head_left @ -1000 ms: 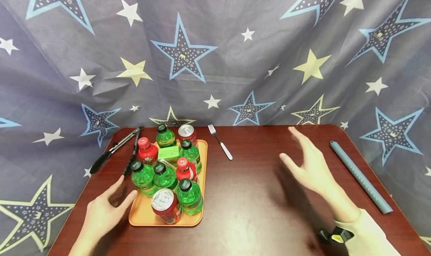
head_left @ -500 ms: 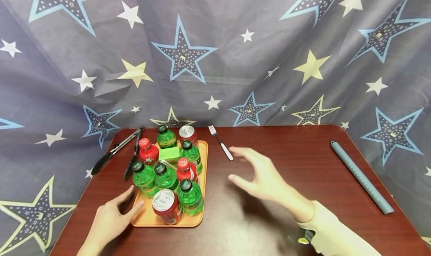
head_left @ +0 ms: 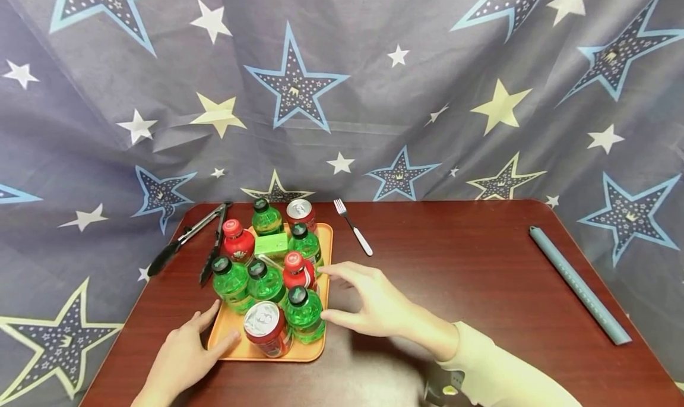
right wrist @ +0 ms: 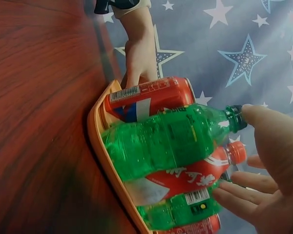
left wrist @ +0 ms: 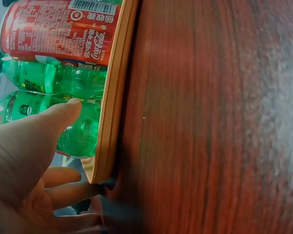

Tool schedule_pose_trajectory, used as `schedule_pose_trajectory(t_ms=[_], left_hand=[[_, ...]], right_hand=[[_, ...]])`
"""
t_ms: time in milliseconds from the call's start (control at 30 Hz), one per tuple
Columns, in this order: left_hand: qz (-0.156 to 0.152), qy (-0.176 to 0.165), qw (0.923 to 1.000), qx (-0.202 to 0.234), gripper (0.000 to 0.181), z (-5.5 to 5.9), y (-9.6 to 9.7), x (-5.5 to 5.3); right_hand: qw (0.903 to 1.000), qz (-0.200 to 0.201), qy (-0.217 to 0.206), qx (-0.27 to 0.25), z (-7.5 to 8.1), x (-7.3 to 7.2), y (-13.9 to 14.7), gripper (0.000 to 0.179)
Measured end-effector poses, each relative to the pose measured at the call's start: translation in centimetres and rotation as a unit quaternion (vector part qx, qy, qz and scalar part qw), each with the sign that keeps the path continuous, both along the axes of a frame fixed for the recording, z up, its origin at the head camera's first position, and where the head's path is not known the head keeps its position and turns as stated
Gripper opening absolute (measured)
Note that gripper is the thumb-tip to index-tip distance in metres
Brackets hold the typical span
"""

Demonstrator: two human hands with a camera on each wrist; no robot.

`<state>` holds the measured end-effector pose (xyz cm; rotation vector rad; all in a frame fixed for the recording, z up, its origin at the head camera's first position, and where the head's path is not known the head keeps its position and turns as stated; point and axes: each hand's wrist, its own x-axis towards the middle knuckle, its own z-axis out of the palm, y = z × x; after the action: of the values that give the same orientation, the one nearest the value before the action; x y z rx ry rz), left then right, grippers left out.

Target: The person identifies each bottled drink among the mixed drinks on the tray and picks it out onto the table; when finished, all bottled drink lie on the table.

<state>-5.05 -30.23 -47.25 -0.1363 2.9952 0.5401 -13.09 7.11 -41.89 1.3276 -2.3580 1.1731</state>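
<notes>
At the orange tray (head_left: 303, 353) with a barcoded Coca-Cola can (left wrist: 61, 31), left hand (head_left: 184, 353) and right hand (head_left: 380, 305) spread.

Left grip (head_left: 184, 355) and right grip (head_left: 376, 305) flank the orange tray (head_left: 304, 352).

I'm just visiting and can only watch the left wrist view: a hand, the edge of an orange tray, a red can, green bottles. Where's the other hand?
Observer: The right hand is at the tray's right side, fingers spread, thumb close to a green bottle; I can't tell whether they touch.
Visitor: Any cutlery about? I see none.
Observer: Yes, the head view shows a fork lying just right of the tray, its white handle toward the person.
Visitor: And farther right on the table?
Observer: A long grey-blue rod lies slantwise near the right edge.
</notes>
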Motion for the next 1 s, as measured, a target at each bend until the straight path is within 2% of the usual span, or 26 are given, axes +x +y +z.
schedule_pose_trajectory(t_ms=[133,300,433,600,800,900,1000], left_hand=[[-0.007,-0.009,0.9998,-0.018,0.105,0.3,0.2,0.1],[-0.028,0.026,0.9991,-0.02,0.115,0.1,0.1,0.5],[-0.043,0.039,0.9982,-0.013,0.126,0.0,0.1,0.5],[-0.044,0.023,0.9987,-0.013,0.132,0.9,0.5,-0.3],[-0.032,-0.028,0.9991,-0.002,0.128,2.2,1.4,-1.4],[-0.022,-0.049,0.9986,0.003,0.126,2.3,1.7,-1.6],[-0.023,-0.051,0.9984,0.004,0.121,2.3,1.9,-1.5]], right_hand=[[0.9997,0.01,-0.02,0.003,-0.1,0.1,-0.6,0.066],[0.9997,0.016,-0.021,0.002,-0.8,0.2,-1.5,0.066],[0.9993,0.026,-0.027,-0.001,-1.2,0.5,-2.2,0.066],[0.9994,0.008,-0.027,0.02,-1.6,0.7,-3.0,0.067],[0.9985,-0.017,-0.045,0.025,-2.1,1.0,-3.7,0.07],[0.9978,-0.019,-0.062,0.014,-2.3,1.3,-3.8,0.068],[0.9969,-0.015,-0.077,0.005,-2.4,1.4,-3.8,0.067]])
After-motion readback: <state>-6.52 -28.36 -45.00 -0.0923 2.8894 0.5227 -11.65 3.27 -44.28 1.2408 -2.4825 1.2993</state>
